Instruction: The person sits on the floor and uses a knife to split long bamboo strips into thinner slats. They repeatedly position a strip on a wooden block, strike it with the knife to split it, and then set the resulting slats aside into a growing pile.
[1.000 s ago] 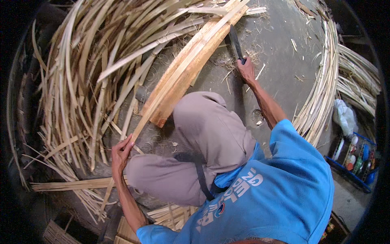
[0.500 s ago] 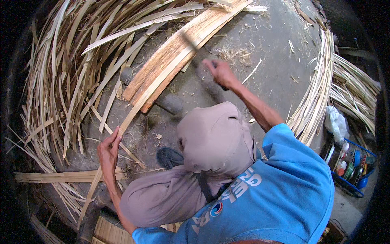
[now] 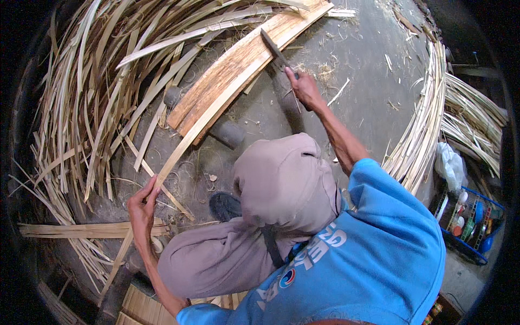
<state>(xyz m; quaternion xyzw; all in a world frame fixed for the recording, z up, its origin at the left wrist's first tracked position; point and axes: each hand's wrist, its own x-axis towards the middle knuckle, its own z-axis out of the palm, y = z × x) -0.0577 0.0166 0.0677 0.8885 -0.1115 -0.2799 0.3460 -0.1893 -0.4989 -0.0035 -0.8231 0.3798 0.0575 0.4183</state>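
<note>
My left hand [image 3: 142, 208] grips the near end of a long pale bamboo strip [image 3: 216, 116] that runs up and to the right over a stack of wide bamboo slats [image 3: 246, 59]. My right hand [image 3: 304, 89] is raised over the slats, closed on the handle of a dark-bladed knife [image 3: 273, 49]; the blade lies across the stack near its far end. My bent knee in grey trousers [image 3: 284, 179] sits between my two arms, and a dark shoe [image 3: 225, 206] rests on the concrete floor [image 3: 368, 81].
Heaps of thin bamboo strips [image 3: 92, 103] curve around the left and top. A bundle of strips [image 3: 428, 114] arcs along the right. A blue basket of bottles [image 3: 468, 222] and a white plastic bag [image 3: 449, 165] stand at far right. A flat slat [image 3: 81, 230] lies at left.
My right hand has swung from the right back over the slat stack with the knife, the blade now meeting the slats. My left hand has shifted lower on the strip. My head has tilted down.
</note>
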